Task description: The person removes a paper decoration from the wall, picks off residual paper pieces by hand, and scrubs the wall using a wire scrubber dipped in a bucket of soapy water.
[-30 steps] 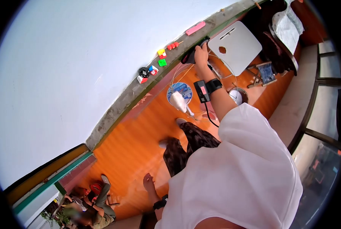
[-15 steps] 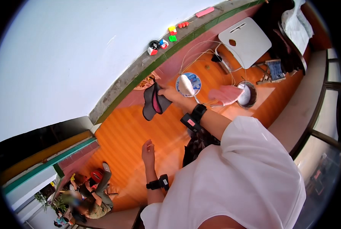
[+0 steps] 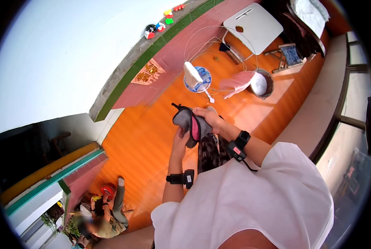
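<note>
Both my hands hold a soft grey cloth item with a pink lining and black trim, open like a pouch or slipper; its exact kind is unclear. My right hand grips its right side, fingers closed over the edge. From below, my left hand supports the left side, with its fingers curled against the cloth. A short black strap or loop sticks out at the far end. Dark patterned cloth shows below my hands.
A round blue-topped stool carries a white object. Right of it are pink cloth, a bucket, a folding stool and a white table. Toys lie along the ledge. Another person sits at lower left.
My right hand has brought the grey cloth item back toward my body. My left hand, free before, has come up and now holds it too. The view has shifted.
</note>
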Available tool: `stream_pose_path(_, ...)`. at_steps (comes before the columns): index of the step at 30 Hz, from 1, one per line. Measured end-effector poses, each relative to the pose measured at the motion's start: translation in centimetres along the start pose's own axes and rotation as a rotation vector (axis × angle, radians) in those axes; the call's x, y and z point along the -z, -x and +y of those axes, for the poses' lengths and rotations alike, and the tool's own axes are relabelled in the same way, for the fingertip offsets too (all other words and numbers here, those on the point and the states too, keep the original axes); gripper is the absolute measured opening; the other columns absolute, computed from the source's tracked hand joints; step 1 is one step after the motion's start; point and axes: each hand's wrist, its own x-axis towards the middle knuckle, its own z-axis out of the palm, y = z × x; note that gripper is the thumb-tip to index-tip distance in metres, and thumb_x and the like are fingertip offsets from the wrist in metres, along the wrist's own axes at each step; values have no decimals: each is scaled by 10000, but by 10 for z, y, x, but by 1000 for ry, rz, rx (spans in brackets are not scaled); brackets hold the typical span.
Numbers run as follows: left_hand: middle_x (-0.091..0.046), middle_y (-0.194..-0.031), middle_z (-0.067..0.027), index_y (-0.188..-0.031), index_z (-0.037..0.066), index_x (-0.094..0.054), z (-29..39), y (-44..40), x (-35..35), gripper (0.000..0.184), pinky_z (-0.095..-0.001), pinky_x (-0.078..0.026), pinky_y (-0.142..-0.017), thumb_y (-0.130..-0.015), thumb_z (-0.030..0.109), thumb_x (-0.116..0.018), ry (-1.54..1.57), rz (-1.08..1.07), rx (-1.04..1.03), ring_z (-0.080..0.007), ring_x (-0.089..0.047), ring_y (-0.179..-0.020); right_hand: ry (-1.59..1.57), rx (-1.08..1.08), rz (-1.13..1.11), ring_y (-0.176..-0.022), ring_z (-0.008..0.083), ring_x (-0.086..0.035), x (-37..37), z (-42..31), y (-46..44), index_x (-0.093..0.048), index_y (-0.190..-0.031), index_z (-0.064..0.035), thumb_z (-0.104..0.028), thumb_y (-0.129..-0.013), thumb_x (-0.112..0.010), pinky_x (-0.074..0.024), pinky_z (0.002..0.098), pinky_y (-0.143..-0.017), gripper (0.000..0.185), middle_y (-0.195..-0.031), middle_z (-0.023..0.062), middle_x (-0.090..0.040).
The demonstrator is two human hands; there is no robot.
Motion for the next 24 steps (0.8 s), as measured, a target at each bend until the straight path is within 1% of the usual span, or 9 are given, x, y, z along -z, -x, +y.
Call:
stream_pose_path(1,-509,-1184,-102,-1257,6,-402,-3,-2,-4,459,-303,-386,-916,-854,144,-573,-6,-29,20,-187,-512,-1070,43,52,-10,-861,115,-575,7,-4,5,-544,-1068,-64,-199,-902,-492,-474,255,-772,220,-982,36,-584)
stream_pose_path(3,-596,-966,-82,-1155,18,-480,-7,-6,-11,356,-282,-481,-697,-845,161,-581,26,-3,221,-151,-592,-769,160,105,29,-872,107,-570,27,-6,10,-552,-1076,-63,-196,-899,-501,-470,248,-765,227,-1008,38,-582)
stream_pose_path(4,-596,-966,-82,-1155,18,-480,-11,-8,-16,356,-282,-481,-697,-845,161,-581,23,-20,230,-151,-592,-769,293,139,38,-884,100,-564,39,-6,9,-560,-1084,-61,-193,-896,-511,-467,240,-759,234,-1034,39,-580)
stream_pose_path(6,-595,-796,-38,-1040,39,-526,-16,-14,-25,249,-253,-467,-540,-828,151,-595,44,80,209,-123,-549,-559,266,134,28,-904,89,-557,62,-10,14,-564,-1120,-55,-191,-888,-530,-462,234,-750,271,-1076,39,-573)
stream_pose_path(9,-587,-805,-46,-1043,39,-532,-18,-16,-35,270,-261,-460,-573,-810,152,-610,10,100,230,-133,-558,-618,434,85,116,-1052,122,-499,96,-17,31,-480,-1245,-65,-251,-889,-532,-430,281,-837,405,-1170,44,-540)
stream_pose_path(11,-585,-825,-49,-1040,33,-533,-21,-20,-39,279,-262,-451,-584,-804,156,-613,-37,138,210,-130,-558,-652,503,99,241,-1015,127,-527,138,-12,28,-458,-1258,-66,-257,-885,-527,-433,269,-808,425,-1157,44,-550)
stream_pose_path(16,-552,-902,-36,-1006,27,-538,-19,-25,-45,259,-226,-414,-609,-777,124,-610,-167,272,218,-99,-518,-743,274,184,564,-949,154,-564,206,-39,50,-458,-1217,-51,-223,-879,-485,-445,284,-778,381,-1105,65,-579)
stream_pose_path(22,-520,-897,-45,-1091,19,-472,-31,-36,-33,383,-253,-426,-672,-709,10,-497,-511,418,100,-144,-516,-796,185,248,650,-902,133,-570,293,-87,63,-505,-1158,-75,-220,-866,-513,-447,281,-754,325,-1031,38,-601)
stream_pose_path(24,-491,-960,-85,-1144,35,-445,-32,-44,-36,450,-276,-434,-730,-697,-19,-453,-673,470,-140,-164,-506,-864,203,281,694,-904,134,-569,318,-109,54,-505,-1158,-76,-215,-864,-512,-445,281,-755,325,-1027,37,-603)
